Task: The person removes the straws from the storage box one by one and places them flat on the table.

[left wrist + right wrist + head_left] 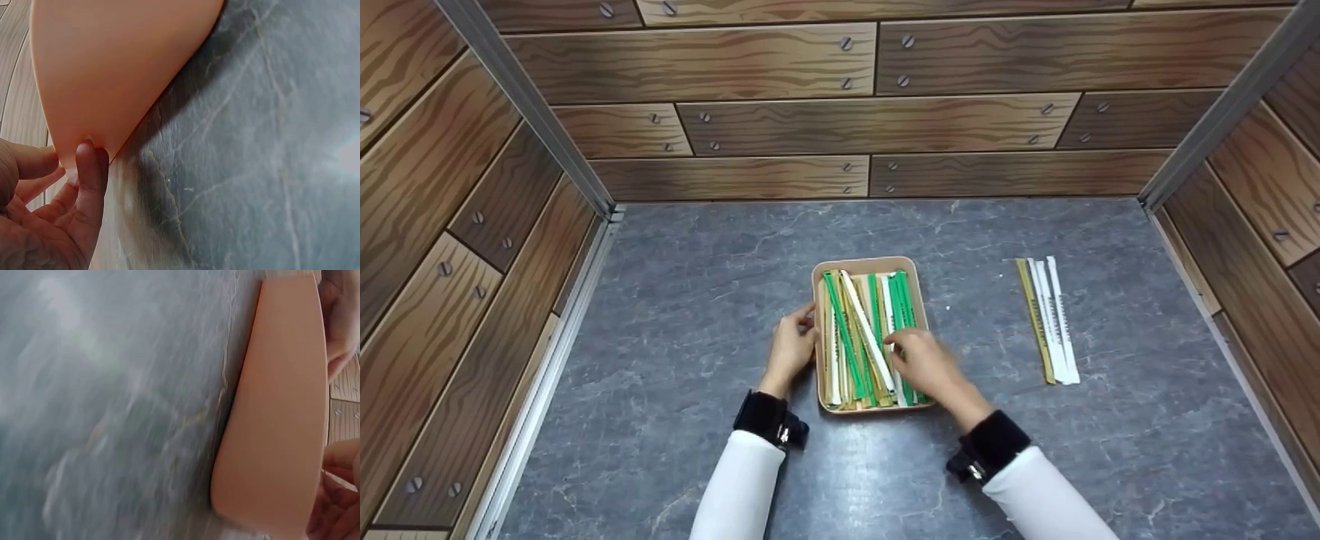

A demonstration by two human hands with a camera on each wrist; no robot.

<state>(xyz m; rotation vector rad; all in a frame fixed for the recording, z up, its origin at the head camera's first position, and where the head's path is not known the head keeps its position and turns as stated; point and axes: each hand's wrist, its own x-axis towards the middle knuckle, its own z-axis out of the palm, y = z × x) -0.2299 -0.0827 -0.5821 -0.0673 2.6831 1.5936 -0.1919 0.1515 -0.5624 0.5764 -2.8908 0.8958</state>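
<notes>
A shallow tan tray [865,264] holds several paper-wrapped straws in green, white and yellowish wrappers. One white straw [864,326] lies slantwise on top of the pile. My left hand [791,346] holds the tray's left side, with fingers [90,185] against its outer wall in the left wrist view. My right hand [926,364] reaches over the right rim, its bent fingertips among the straws near the slanted white one. In the right wrist view that hand [340,500] is partly cut off, and a pale strip shows between its fingers; I cannot tell whether they pinch it.
Right of the tray, a yellowish straw [1036,322] and several white straws [1057,322] lie side by side on the grey marbled tabletop [697,262]. Wood-patterned panels [780,124] wall in the back and both sides.
</notes>
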